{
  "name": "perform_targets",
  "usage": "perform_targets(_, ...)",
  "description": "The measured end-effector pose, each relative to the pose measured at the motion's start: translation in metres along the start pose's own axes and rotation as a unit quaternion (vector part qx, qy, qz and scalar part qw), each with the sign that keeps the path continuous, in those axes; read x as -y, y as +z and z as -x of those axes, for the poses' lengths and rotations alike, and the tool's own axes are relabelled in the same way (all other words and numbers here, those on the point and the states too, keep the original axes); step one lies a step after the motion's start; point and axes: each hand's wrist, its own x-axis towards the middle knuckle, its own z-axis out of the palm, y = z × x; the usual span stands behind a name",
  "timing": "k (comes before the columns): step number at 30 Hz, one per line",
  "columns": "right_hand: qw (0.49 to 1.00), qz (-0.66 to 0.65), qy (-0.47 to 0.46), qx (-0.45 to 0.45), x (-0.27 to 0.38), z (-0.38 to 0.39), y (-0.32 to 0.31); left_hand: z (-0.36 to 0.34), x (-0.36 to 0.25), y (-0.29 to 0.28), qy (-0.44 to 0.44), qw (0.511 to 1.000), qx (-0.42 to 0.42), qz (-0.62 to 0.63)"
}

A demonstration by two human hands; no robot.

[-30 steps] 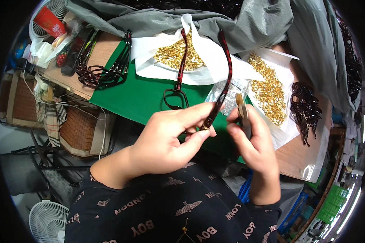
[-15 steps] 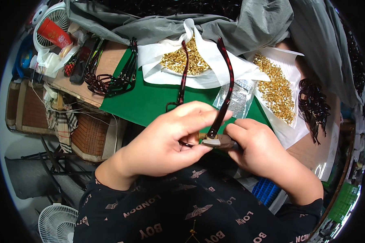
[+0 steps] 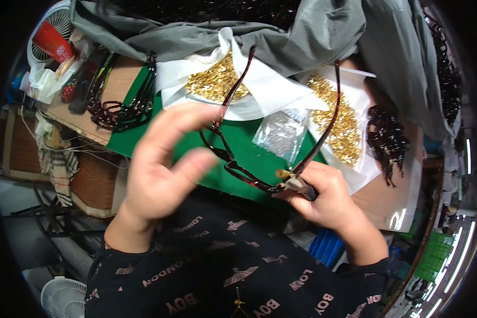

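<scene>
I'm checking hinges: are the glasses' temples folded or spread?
Spread: the glasses' front has both temples extending from it, a wide gap between.

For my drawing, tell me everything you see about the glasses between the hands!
The glasses frame looks like shiny plastic, nearly black with dark reddish earpieces. It has two joined rims. Both earpieces are unfolded, pointing up the picture. It slants over the green cloth. The pliers-like tool in the right hand meets it where the right earpiece joins. The left hand is open beside the left earpiece; blur hides whether it touches.
</scene>
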Motion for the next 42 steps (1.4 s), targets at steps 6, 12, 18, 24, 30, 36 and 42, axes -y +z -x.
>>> perform_targets(6,0.997,-0.067,0.034,-0.021,0.002,-0.004,-0.007,0.010,0.002,0.016,0.008,0.993,-0.116,0.036)
perform_targets(12,0.993,0.091,-0.075,-0.006,0.023,-0.010,-0.003,0.000,-0.023,0.034,0.135,0.982,0.098,-0.089)
perform_targets(18,0.962,0.233,0.114,-0.086,-0.035,0.027,-0.023,0.006,-0.014,-0.007,0.046,0.996,0.020,-0.077)
perform_targets(24,0.892,0.371,0.165,-0.199,-0.093,0.048,-0.004,0.021,0.000,-0.012,0.061,0.986,-0.106,0.113)
perform_targets(30,0.955,0.206,0.204,-0.058,-0.030,0.041,0.052,0.023,0.018,-0.023,0.092,0.907,0.064,0.406)
perform_targets(36,0.988,-0.045,0.118,-0.088,-0.037,0.032,0.053,0.032,0.050,0.014,0.052,0.748,0.152,0.644)
perform_targets(42,0.986,0.051,0.157,-0.015,-0.028,0.007,0.052,0.044,0.048,0.026,-0.052,0.668,0.119,0.733)
